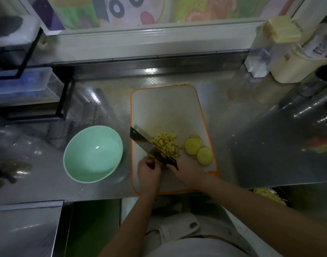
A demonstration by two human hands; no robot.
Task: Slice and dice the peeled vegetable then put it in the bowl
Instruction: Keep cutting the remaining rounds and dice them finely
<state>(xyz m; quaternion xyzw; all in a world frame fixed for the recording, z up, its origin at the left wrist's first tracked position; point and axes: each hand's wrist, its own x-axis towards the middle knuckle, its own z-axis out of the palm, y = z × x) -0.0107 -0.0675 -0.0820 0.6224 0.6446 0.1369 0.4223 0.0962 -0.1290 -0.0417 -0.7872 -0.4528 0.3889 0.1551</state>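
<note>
A white cutting board (166, 106) with an orange rim lies on the steel counter. On it sits a pile of yellow diced vegetable (166, 143), and to its right lie round yellow slices (197, 149). My right hand (186, 173) grips the black handle of a cleaver (146, 143) whose blade points up-left, beside the dice. My left hand (148, 173), fingers curled, holds a few yellow vegetable strips (151, 157) against the board at the blade's left side. A mint-green bowl (75, 164) stands left of the board with nothing in it.
Black-framed shelves with plastic boxes (27, 86) stand at the back left. Cream containers (292, 58) crowd the back right corner. Below the counter's front edge at the right, a dark container holds yellow scraps (270, 197).
</note>
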